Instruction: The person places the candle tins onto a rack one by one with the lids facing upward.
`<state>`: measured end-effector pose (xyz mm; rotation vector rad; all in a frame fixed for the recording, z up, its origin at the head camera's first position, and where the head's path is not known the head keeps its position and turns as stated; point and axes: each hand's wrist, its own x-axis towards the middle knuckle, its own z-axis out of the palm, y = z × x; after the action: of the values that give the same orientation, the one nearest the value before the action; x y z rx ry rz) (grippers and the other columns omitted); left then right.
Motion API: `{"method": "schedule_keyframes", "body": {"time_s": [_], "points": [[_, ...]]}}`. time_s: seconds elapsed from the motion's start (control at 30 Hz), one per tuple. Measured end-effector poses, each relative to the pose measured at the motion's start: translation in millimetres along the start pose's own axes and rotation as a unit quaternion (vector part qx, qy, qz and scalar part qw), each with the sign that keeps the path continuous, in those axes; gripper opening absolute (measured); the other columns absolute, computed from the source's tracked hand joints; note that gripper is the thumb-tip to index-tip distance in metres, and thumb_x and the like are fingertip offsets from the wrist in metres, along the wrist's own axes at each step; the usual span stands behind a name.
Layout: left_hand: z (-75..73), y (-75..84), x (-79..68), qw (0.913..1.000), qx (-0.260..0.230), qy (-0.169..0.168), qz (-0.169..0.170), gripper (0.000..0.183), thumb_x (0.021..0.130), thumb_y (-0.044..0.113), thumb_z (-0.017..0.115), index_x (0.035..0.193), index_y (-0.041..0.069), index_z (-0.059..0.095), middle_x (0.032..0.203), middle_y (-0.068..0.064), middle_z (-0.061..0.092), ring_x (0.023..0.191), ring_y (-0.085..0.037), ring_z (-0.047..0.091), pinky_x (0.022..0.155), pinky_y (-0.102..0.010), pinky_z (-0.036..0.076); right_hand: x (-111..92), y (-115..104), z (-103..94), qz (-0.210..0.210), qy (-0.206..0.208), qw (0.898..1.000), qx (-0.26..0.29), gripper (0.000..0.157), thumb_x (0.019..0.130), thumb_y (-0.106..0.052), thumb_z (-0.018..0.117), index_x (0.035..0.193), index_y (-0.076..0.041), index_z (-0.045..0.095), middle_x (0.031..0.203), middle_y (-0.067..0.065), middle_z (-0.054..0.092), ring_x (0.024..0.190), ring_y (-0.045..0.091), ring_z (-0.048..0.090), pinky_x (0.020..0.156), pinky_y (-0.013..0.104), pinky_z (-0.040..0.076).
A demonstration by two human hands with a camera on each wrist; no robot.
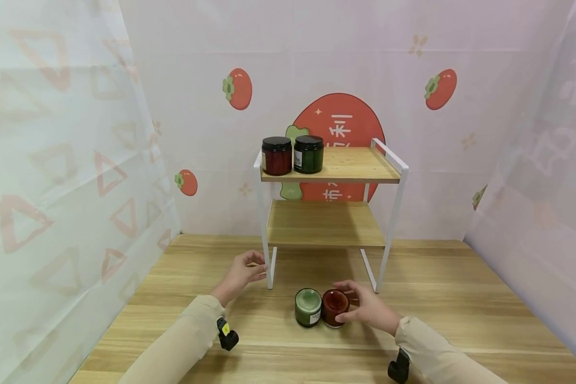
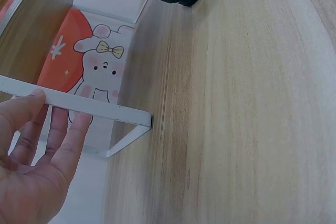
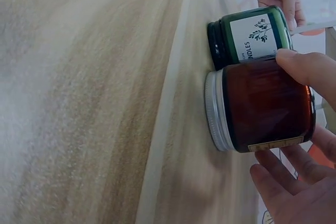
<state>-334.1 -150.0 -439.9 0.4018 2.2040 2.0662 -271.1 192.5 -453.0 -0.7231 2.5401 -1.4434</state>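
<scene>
My right hand (image 1: 370,309) grips a dark red-brown glass candle jar (image 1: 335,308), thumb on one side and fingers on the other. This jar stands upside down, its silver lid (image 3: 217,111) against the table. Right beside it is a green candle jar (image 1: 308,307), also inverted on a black lid, with a white leafy label (image 3: 253,37). At the rack's left front leg (image 2: 100,107), my left hand (image 1: 240,276) holds the white metal between thumb and fingers. The two-tier wooden rack (image 1: 328,226) stands just behind the two jars.
On the top shelf's left side stand a dark red jar (image 1: 277,160) and a green jar (image 1: 309,159), both upright with black lids. Printed cloth walls (image 1: 206,133) enclose the wooden table (image 1: 437,298) at the back and sides.
</scene>
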Motion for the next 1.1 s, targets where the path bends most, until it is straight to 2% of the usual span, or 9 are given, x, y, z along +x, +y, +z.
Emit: {"method": "schedule_keyframes", "body": {"time_s": [0.37,0.63,0.83,1.1], "points": [[0.4,0.0,0.5,1.0000,-0.004,0.000,-0.004,0.019,0.091,-0.001,0.063,0.106,-0.008,0.054,0.099,-0.007,0.057,0.099,-0.025,0.061,0.092,-0.041,0.058,2,7,1.9,0.003,-0.010,1.000,-0.003,0.074,0.070,-0.016,0.087,0.132,0.003,0.049,0.121,0.017,0.059,0.110,0.033,0.059,0.088,0.023,0.052],[0.7,-0.8,1.5,1.0000,0.003,0.002,0.001,0.019,0.091,-0.002,0.063,0.106,-0.008,0.054,0.098,-0.008,0.056,0.103,-0.030,0.060,0.090,-0.041,0.058,2,9,3.9,0.009,-0.009,1.000,-0.007,0.076,0.069,-0.017,0.088,0.131,0.002,0.049,0.121,0.016,0.060,0.108,0.032,0.060,0.087,0.024,0.052],[1.0,-0.4,2.0,1.0000,0.004,0.002,0.001,0.019,0.091,-0.002,0.063,0.106,-0.009,0.054,0.098,-0.008,0.056,0.100,-0.027,0.061,0.090,-0.042,0.058,2,11,5.0,0.010,-0.009,1.000,-0.006,0.077,0.068,-0.018,0.089,0.131,0.001,0.049,0.121,0.014,0.061,0.109,0.030,0.059,0.087,0.023,0.052],[-0.2,-0.3,0.9,1.0000,0.006,-0.003,0.003,0.020,0.091,0.000,0.063,0.106,-0.008,0.054,0.099,-0.008,0.056,0.102,-0.029,0.060,0.091,-0.042,0.058,2,12,6.2,0.014,-0.006,1.000,-0.025,0.076,0.068,-0.019,0.089,0.131,-0.001,0.050,0.120,0.010,0.063,0.109,0.027,0.059,0.091,0.031,0.051]]}}
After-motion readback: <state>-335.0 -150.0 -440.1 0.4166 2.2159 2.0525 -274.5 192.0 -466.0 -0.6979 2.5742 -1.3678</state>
